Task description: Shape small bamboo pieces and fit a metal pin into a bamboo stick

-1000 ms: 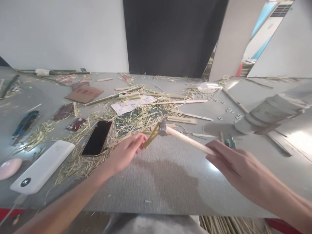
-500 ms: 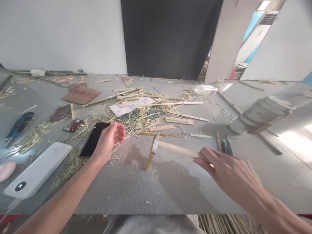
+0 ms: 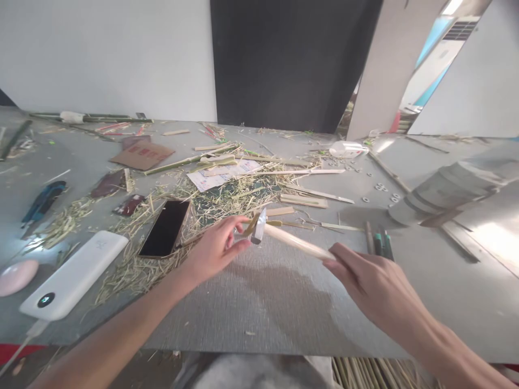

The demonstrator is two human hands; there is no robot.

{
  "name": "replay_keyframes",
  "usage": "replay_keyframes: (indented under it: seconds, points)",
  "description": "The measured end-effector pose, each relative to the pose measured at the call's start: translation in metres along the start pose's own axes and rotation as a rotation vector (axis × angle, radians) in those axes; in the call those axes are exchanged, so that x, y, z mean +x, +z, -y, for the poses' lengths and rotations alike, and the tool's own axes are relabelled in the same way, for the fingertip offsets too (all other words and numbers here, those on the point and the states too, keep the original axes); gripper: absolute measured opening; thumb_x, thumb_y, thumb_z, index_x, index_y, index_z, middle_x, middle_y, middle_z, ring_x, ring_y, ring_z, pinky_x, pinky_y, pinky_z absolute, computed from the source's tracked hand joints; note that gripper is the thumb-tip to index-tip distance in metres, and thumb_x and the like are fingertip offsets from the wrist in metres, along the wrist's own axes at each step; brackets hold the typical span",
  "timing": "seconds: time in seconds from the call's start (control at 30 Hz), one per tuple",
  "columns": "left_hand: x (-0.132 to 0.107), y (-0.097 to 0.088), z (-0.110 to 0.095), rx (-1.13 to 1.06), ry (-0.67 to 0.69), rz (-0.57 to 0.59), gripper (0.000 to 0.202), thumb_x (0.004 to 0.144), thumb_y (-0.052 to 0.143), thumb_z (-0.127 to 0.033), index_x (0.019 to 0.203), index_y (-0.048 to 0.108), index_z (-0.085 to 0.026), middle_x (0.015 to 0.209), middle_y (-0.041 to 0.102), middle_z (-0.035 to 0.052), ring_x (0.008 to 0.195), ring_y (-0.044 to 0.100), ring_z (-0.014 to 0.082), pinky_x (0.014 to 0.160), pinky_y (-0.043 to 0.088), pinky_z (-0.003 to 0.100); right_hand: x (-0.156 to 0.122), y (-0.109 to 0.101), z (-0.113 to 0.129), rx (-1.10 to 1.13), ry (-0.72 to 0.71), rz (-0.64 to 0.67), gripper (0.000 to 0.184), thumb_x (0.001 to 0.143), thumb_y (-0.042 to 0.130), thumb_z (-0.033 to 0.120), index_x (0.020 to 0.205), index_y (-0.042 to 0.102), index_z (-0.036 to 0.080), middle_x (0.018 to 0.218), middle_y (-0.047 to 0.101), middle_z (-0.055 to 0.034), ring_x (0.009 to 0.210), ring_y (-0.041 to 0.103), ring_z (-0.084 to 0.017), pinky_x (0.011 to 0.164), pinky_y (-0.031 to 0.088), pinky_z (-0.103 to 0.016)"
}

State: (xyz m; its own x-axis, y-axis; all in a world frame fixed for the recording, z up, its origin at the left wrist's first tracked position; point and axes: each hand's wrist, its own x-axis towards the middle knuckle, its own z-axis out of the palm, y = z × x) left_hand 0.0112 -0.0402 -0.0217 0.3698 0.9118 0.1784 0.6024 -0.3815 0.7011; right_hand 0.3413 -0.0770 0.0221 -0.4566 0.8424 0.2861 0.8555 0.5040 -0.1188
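My right hand (image 3: 360, 275) is closed around the pale wooden handle of a hammer (image 3: 294, 243), holding it above the table's near middle. The hammer's metal head points left, toward my left hand (image 3: 221, 243). That hand's thumb and fingers are curled about a yellowish bamboo piece (image 3: 252, 222) right beside the head. Part of the piece hides behind the head and fingers, so whether it touches the metal is unclear. A black phone (image 3: 165, 228) lies left of my left hand. Beyond both hands are bamboo shavings (image 3: 227, 202) and flat bamboo strips (image 3: 304, 201).
A white power bank (image 3: 77, 273), a pink rounded object (image 3: 18, 277) and a blue-black tool (image 3: 44, 204) lie at left. On the right are green-tipped tools (image 3: 383, 246), small rings (image 3: 381, 187) and a grey cylinder (image 3: 441, 192). Upright panels (image 3: 294, 65) stand behind.
My left hand has moved right, from beside the phone to the bamboo piece at the hammer head. The bamboo piece, which hung down below the head, now lies at my left fingers.
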Motion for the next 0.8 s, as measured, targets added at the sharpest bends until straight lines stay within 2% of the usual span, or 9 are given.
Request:
replay_keyframes:
  seconds: [0.1, 0.17, 0.27, 0.5, 0.63, 0.8]
  points:
    - [0.002, -0.001, 0.001, 0.084, 0.031, -0.047, 0.034, 0.102, 0.055, -0.043, 0.13, 0.057, -0.025, 0.113, 0.057, 0.0074, 0.072, 0.054, 0.0145, 0.067, 0.043, 0.027, -0.003, 0.0, 0.002, 0.036, -0.012, 0.015, 0.042, 0.111, 0.038, 0.05, 0.081, 0.043, 0.021, 0.052, 0.04, 0.0058, 0.041, 0.036, -0.009, 0.045, 0.021, -0.021]
    - [0.003, 0.001, 0.002, 0.026, 0.068, -0.009, 0.022, 0.104, 0.052, -0.037, 0.115, 0.064, -0.022, 0.109, 0.057, 0.0064, 0.075, 0.055, 0.0149, 0.068, 0.043, 0.026, -0.006, -0.002, 0.003, 0.04, -0.035, 0.023, 0.04, 0.111, 0.039, 0.049, 0.082, 0.043, 0.021, 0.053, 0.041, 0.0059, 0.041, 0.037, -0.009, 0.045, 0.022, -0.022]
    - [0.005, 0.007, 0.004, -0.061, 0.082, 0.037, 0.029, 0.106, 0.045, -0.031, 0.092, 0.067, -0.02, 0.097, 0.059, 0.0055, 0.081, 0.057, 0.0173, 0.07, 0.044, 0.027, -0.009, -0.005, 0.002, -0.006, -0.085, 0.023, 0.037, 0.111, 0.038, 0.047, 0.085, 0.042, 0.022, 0.053, 0.042, 0.0057, 0.041, 0.037, -0.01, 0.045, 0.02, -0.023]
    - [0.004, 0.016, 0.009, -0.171, 0.022, 0.052, 0.035, 0.105, 0.046, -0.039, 0.09, 0.071, -0.02, 0.102, 0.064, 0.0075, 0.082, 0.064, 0.0183, 0.066, 0.054, 0.025, -0.009, -0.004, -0.002, -0.122, -0.14, 0.005, 0.038, 0.112, 0.035, 0.05, 0.087, 0.04, 0.022, 0.053, 0.045, 0.0052, 0.038, 0.04, -0.011, 0.047, 0.015, -0.026]
    - [0.004, 0.016, 0.01, -0.183, 0.028, 0.042, 0.031, 0.103, 0.049, -0.033, 0.084, 0.07, -0.019, 0.1, 0.066, 0.0074, 0.08, 0.065, 0.017, 0.066, 0.057, 0.024, -0.004, -0.003, -0.002, -0.11, -0.165, 0.028, 0.039, 0.112, 0.034, 0.05, 0.087, 0.04, 0.022, 0.052, 0.045, 0.0056, 0.037, 0.043, -0.012, 0.047, 0.015, -0.026]
    - [0.004, 0.018, 0.013, -0.188, 0.014, 0.04, 0.024, 0.1, 0.054, -0.028, 0.087, 0.071, -0.018, 0.098, 0.066, 0.0074, 0.077, 0.065, 0.0157, 0.062, 0.057, 0.023, -0.004, 0.001, -0.003, -0.073, -0.152, 0.068, 0.039, 0.112, 0.036, 0.051, 0.086, 0.04, 0.022, 0.053, 0.047, 0.0053, 0.039, 0.044, -0.013, 0.048, 0.015, -0.026]
